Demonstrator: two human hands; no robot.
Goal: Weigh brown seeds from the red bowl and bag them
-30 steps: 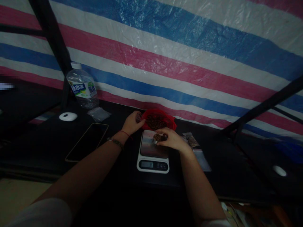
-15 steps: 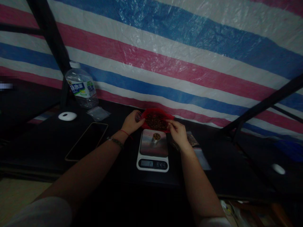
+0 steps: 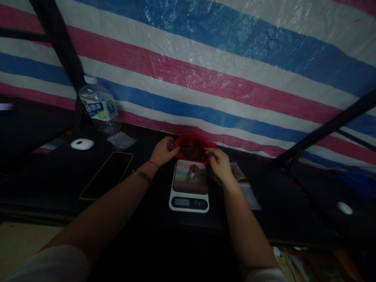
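Observation:
A red bag of small dark pieces stands open at the back of the black table. My left hand grips its left edge with curled fingers. My right hand is at the bag's right edge, fingers pinched together over the pieces. In front of the bag sits a white kitchen scale with a lit display. A small round cup holding some pieces stands on the scale's platform, untouched.
A dark phone lies left of the scale. Behind it are a water bottle, a white puck and a small clear bag. Filled clear bags lie right of the scale. A striped tarp hangs behind.
My right hand let go of the small cup on the scale and moved back up to the red bag's right edge. My left hand stayed on the bag.

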